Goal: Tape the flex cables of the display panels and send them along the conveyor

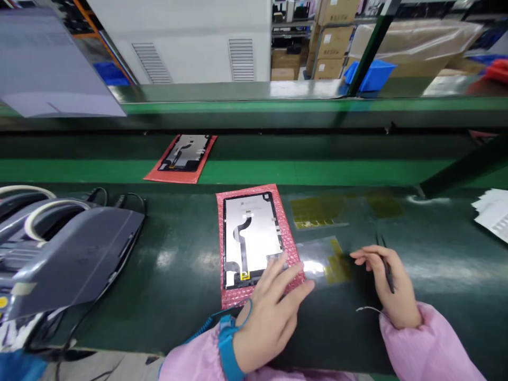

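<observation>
A tablet display panel (260,227) lies back side up on a pink bubble-wrap bag (289,238), its dark flex cable ending at a yellow-edged connector near the bottom. My left hand (270,315), fingers spread, rests over the panel's lower right corner and the bag's edge, holding nothing; a blue wrist strap (229,344) circles that wrist. My right hand (392,288) grips black tweezers (389,275), tips pointing away from me. Just left of that hand lies a clear sheet with amber tape pieces (335,267). Another sheet of amber tape (313,211) lies beyond it.
A second display panel (186,153) sits on a pink bag at the back. Grey equipment with cables (79,254) occupies the left side. White papers (494,211) lie at the right edge, near a dark green post (464,164). A raised green shelf (222,95) runs across the back.
</observation>
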Tool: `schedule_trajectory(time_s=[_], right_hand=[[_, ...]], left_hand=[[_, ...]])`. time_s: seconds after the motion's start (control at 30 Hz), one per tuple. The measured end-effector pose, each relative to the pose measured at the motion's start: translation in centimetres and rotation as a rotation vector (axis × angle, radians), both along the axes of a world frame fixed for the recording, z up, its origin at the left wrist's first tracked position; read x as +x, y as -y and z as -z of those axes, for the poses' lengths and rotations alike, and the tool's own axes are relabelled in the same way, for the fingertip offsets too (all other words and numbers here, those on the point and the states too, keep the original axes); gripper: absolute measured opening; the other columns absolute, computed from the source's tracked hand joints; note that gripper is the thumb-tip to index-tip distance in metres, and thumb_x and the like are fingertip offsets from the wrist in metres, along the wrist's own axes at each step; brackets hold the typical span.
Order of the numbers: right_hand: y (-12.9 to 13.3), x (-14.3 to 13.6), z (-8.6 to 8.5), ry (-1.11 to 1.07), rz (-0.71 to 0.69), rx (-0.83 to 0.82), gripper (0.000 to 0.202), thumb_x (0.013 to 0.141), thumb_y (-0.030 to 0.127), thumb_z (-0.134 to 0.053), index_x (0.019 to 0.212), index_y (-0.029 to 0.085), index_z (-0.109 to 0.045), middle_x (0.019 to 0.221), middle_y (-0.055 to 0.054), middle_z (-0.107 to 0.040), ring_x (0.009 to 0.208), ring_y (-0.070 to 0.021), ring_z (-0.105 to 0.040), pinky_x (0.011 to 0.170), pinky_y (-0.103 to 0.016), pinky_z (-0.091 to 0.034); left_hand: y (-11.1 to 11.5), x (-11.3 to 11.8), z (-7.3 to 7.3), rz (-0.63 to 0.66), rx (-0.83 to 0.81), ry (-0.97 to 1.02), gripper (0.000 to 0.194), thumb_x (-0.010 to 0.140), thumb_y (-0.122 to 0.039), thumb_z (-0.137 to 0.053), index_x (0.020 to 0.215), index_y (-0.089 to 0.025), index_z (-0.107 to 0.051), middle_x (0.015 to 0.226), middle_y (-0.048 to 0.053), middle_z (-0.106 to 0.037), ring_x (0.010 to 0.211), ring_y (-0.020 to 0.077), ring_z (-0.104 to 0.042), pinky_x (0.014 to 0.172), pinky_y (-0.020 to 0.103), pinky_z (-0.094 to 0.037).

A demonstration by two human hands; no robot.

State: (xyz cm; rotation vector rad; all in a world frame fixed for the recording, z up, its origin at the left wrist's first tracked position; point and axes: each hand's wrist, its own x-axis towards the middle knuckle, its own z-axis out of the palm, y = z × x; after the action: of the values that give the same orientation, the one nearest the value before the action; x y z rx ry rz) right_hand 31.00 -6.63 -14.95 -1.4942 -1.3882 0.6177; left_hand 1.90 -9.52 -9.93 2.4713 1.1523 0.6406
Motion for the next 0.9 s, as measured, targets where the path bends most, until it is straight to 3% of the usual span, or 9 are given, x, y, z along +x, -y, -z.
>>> schedule_trajectory(time_s=[0.1,0.2,0.33,0.4,0.53,0.63,0.73,0.9], right_hand=[[-0.3,-1.6,-1.0,-0.055,-0.025,0.015,0.016,0.102,0.048,-0.05,0.104,0.033,-0.055,0.109,-0.011,-0.075,0.089,-0.03,-0.073,0.075,-0.05,-0.057],[-1.5,-3.8,-2.1,-0.098,-0.199,-0.062,0.02,0.104,0.049,-0.047,0.11,0.031,-0.053,0.121,-0.012,-0.074,0.104,-0.0291,-0.073,0.085,-0.049,-0.059],[-4.4,-7.0,-2.3,-0.084,-0.334,-0.193,0.033,0.097,0.061,-0.052,0.099,0.028,-0.047,0.125,-0.013,-0.071,0.113,-0.0283,-0.071,0.099,-0.05,-0.055],[-6.0,-8.5,-1.8,-0.128,-0.331,-0.28,0.047,0.087,0.071,-0.06,0.097,0.028,-0.043,0.126,-0.015,-0.069,0.11,-0.0284,-0.072,0.099,-0.051,-0.055],[-8.2,-11.0,-0.7,-0.276,-0.331,-0.434,0.065,0.069,0.076,-0.072,0.097,0.028,-0.04,0.12,-0.012,-0.067,0.083,-0.0221,-0.073,0.076,-0.044,-0.062],[-8.7,-12.3,-0.3,-0.254,-0.343,-0.425,0.059,0.069,0.068,-0.076,0.093,0.028,-0.039,0.099,-0.006,-0.07,0.068,-0.0181,-0.067,0.065,-0.038,-0.059],[-8.9,-13.3,-0.4,-0.211,-0.34,-0.388,0.053,0.069,0.057,-0.079,0.088,0.027,-0.038,0.077,0.002,-0.063,0.061,-0.0169,-0.06,0.059,-0.034,-0.052],[-10.9,-15.4,-1.3,-0.138,-0.314,-0.197,0.044,0.073,0.042,-0.077,0.086,0.027,-0.038,0.071,0.009,-0.046,0.061,-0.0138,-0.047,0.062,-0.029,-0.044]], left_hand=[[0.1,-1.4,1.1,-0.117,0.031,-0.122,0.054,0.093,-0.007,-0.047,0.142,-0.026,-0.057,0.155,0.009,-0.052,0.154,0.0363,-0.029,0.118,0.066,-0.036],[0.9,-3.5,2.9,-0.281,0.08,-0.201,0.05,0.096,-0.011,-0.047,0.143,-0.024,-0.055,0.155,0.012,-0.051,0.153,0.0397,-0.029,0.115,0.071,-0.034],[2.3,-6.1,5.3,-0.477,0.13,-0.234,0.048,0.099,-0.018,-0.047,0.147,-0.019,-0.048,0.155,0.021,-0.047,0.151,0.0437,-0.031,0.111,0.07,-0.04],[2.7,-6.9,6.0,-0.476,0.124,-0.235,0.049,0.1,-0.022,-0.048,0.149,-0.017,-0.043,0.154,0.022,-0.047,0.148,0.0424,-0.039,0.11,0.067,-0.043],[2.9,-7.5,6.3,-0.444,0.086,-0.228,0.055,0.1,-0.028,-0.053,0.152,-0.02,-0.038,0.155,0.02,-0.048,0.146,0.0383,-0.044,0.114,0.061,-0.043],[2.8,-7.5,6.2,-0.439,0.066,-0.221,0.059,0.098,-0.031,-0.057,0.153,-0.022,-0.038,0.155,0.019,-0.049,0.147,0.0384,-0.043,0.114,0.06,-0.043],[2.8,-7.5,6.2,-0.436,0.073,-0.209,0.06,0.097,-0.03,-0.06,0.153,-0.021,-0.04,0.154,0.02,-0.05,0.147,0.0398,-0.042,0.112,0.059,-0.046],[2.7,-7.7,6.1,-0.387,0.071,-0.198,0.066,0.092,-0.026,-0.065,0.152,-0.019,-0.04,0.158,0.018,-0.046,0.147,0.0386,-0.042,0.112,0.057,-0.046]])
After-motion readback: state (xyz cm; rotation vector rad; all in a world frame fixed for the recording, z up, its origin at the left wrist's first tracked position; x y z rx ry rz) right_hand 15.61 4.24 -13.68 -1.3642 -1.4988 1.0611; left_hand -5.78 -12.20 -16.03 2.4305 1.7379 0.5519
